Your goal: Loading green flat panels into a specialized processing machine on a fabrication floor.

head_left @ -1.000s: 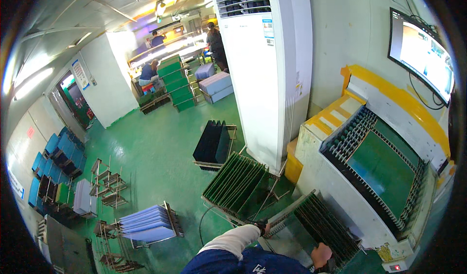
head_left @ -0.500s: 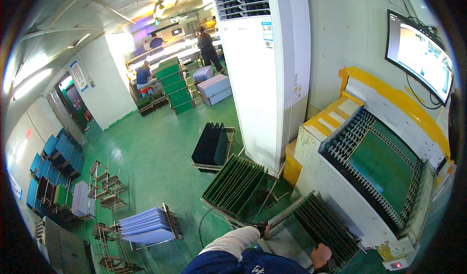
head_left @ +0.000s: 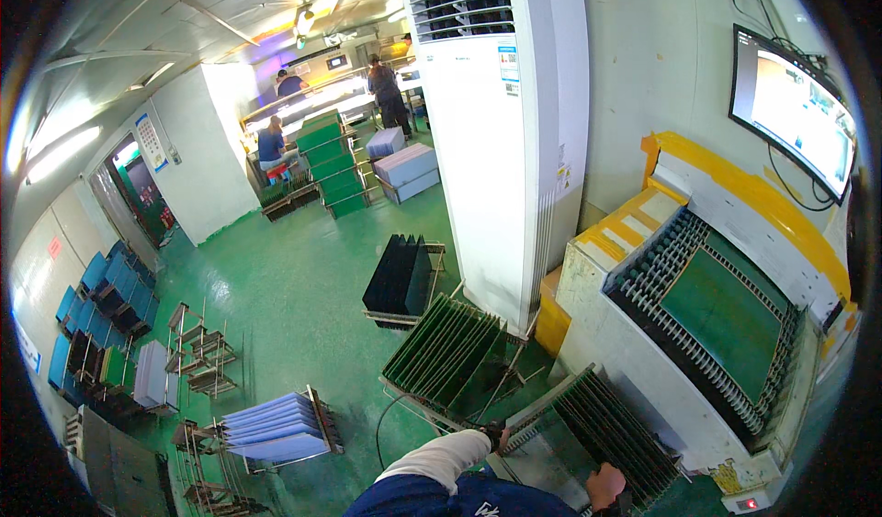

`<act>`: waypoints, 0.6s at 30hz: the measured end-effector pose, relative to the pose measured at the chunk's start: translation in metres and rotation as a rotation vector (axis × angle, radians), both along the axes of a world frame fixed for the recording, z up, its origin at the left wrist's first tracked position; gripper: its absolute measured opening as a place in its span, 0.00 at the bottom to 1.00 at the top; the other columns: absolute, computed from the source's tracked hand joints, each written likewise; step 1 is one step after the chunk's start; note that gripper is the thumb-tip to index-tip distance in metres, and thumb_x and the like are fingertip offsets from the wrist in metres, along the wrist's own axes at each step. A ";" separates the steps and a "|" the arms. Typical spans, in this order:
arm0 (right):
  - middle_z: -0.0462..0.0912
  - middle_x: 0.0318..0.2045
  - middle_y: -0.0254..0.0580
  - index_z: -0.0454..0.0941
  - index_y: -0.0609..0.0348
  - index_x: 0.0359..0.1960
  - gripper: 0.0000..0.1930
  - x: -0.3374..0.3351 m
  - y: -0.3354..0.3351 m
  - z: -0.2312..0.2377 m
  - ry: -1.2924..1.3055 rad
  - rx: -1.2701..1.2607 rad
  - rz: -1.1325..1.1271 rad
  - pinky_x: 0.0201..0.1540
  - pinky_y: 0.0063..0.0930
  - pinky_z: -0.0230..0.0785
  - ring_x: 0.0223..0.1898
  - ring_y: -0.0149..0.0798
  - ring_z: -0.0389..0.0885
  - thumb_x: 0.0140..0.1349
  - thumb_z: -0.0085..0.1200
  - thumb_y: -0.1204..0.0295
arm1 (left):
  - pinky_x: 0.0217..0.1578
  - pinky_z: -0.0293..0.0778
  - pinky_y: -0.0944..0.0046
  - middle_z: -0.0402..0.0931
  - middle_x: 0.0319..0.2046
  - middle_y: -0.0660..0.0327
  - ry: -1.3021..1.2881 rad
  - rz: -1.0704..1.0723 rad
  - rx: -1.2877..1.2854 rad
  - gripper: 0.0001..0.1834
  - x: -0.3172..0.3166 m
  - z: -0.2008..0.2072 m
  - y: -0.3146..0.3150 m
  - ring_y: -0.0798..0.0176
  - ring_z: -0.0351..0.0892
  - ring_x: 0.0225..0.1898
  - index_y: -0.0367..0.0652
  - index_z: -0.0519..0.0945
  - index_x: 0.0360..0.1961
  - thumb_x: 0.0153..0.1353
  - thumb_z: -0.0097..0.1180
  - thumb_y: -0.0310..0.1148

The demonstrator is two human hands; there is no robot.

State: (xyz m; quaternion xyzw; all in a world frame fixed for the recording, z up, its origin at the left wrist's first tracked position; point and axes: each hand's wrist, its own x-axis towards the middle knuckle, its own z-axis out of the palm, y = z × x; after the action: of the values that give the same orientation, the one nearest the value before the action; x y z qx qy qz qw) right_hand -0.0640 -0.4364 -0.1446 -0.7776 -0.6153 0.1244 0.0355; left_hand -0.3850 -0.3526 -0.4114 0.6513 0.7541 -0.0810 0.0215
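Green workshop floor: loaded rack in work

Found, packed with dark boards, just beside roller-topped machine. Cannot tell closure of left grip, at rack's left side, nor hold of right grip, partly curled at near edge. Judged as steadying or positioning; next, calling for level two-sided support.
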 end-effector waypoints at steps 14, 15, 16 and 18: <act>0.83 0.29 0.56 0.81 0.60 0.29 0.12 0.012 0.001 -0.015 0.014 0.045 0.004 0.38 0.50 0.74 0.34 0.58 0.83 0.49 0.60 0.64 | 0.30 0.76 0.52 0.79 0.27 0.52 -0.305 -0.154 -0.421 0.11 -0.003 0.043 0.029 0.52 0.80 0.28 0.43 0.83 0.33 0.56 0.56 0.39; 0.83 0.29 0.56 0.81 0.60 0.29 0.12 0.010 0.003 -0.014 0.017 0.045 0.016 0.38 0.50 0.74 0.34 0.58 0.83 0.49 0.60 0.64 | 0.31 0.77 0.52 0.79 0.28 0.51 -0.362 -0.127 -0.477 0.12 -0.007 0.048 0.028 0.52 0.80 0.30 0.42 0.82 0.33 0.54 0.59 0.39; 0.83 0.29 0.56 0.81 0.61 0.29 0.12 0.006 0.007 -0.012 0.020 0.019 0.038 0.38 0.50 0.74 0.34 0.58 0.83 0.50 0.60 0.64 | 0.32 0.77 0.53 0.79 0.29 0.51 -0.419 -0.096 -0.531 0.12 -0.013 0.053 0.027 0.52 0.81 0.31 0.42 0.82 0.34 0.52 0.61 0.39; 0.83 0.28 0.56 0.81 0.61 0.29 0.12 0.010 0.005 -0.012 0.022 -0.015 0.016 0.37 0.50 0.74 0.34 0.58 0.83 0.50 0.60 0.64 | 0.34 0.77 0.54 0.79 0.32 0.50 -0.383 -0.202 -0.618 0.12 -0.008 0.111 0.025 0.52 0.81 0.34 0.42 0.82 0.33 0.51 0.62 0.39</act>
State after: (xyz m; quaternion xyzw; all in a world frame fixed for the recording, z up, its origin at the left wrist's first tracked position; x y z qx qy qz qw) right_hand -0.0541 -0.4317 -0.1568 -0.7714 -0.6202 0.1376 0.0355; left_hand -0.3932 -0.3272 -0.3004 0.6885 0.6085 -0.1831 0.3496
